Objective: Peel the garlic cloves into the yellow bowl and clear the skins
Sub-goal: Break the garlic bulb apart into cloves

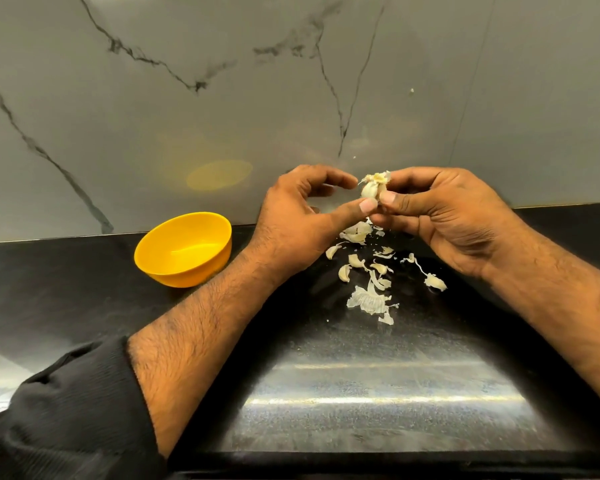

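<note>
Garlic piece (373, 188) pinched between right hand (444, 216) fingertips and left hand (298, 220) thumb. Both hands curled, raised above skins (369, 296) on counter (361, 393).

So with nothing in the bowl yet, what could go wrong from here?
Loose cloves and skins lie mixed on the dark counter; cloves might get swept away with the skins. The yellow bowl sits off to the left, so a peeled clove may drop short of it. The garlic piece, pinched between left hand and right hand, could slip.
</note>
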Available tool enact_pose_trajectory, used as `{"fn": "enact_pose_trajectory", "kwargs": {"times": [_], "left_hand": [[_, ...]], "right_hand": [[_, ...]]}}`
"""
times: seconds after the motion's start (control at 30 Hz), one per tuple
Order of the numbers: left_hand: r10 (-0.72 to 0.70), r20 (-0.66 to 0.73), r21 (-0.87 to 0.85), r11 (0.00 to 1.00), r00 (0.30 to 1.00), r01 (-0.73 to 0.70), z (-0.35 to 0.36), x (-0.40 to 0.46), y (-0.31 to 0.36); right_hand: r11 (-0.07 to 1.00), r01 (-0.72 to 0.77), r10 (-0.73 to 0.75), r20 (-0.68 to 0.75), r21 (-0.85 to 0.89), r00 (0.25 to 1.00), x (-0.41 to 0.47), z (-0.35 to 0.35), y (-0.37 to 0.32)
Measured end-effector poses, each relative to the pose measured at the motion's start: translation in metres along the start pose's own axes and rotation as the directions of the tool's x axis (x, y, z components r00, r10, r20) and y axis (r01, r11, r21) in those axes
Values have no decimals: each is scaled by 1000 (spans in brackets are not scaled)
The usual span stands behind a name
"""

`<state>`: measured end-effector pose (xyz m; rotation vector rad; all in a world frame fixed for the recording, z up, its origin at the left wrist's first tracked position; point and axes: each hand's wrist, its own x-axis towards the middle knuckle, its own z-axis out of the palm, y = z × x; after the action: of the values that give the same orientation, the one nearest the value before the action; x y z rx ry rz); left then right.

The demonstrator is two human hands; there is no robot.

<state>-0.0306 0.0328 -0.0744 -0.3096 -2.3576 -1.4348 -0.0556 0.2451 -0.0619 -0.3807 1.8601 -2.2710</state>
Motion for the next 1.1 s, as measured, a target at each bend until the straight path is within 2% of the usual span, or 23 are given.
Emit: {"fn": "enact_pose_trajectory", "kwargs": {"times": [0.2,0.3,0.6,0.67,0.8,0.93,1.1], "left_hand": [[5,3,-68,998,1000,-4,2,-2,3],[15,17,-84,996,1000,-14,2,-4,2],[78,-63,84,994,995,-72,12,-7,2],[36,-50,38,999,998,-34,12,-7,2],[-80,50,-170,982,996,87,6,-3,3],[-123,84,-140,981,989,134,2,-2,5],[-78,65,-112,990,995,84,3,-1,3]], "right_hand": [[998,-28,31,43,-65,999,-3,3,3],[999,-40,41,45,-31,998,-5,4,3],[992,31,-37,-44,-121,998,-4,10,11],[992,27,-34,-57,-126,998,-3,9,11],[995,34,-38,-36,-97,999,-1,5,7],[995,49,-52,-35,-87,998,-1,2,4],[995,41,-37,41,-95,998,-3,4,4]]}}
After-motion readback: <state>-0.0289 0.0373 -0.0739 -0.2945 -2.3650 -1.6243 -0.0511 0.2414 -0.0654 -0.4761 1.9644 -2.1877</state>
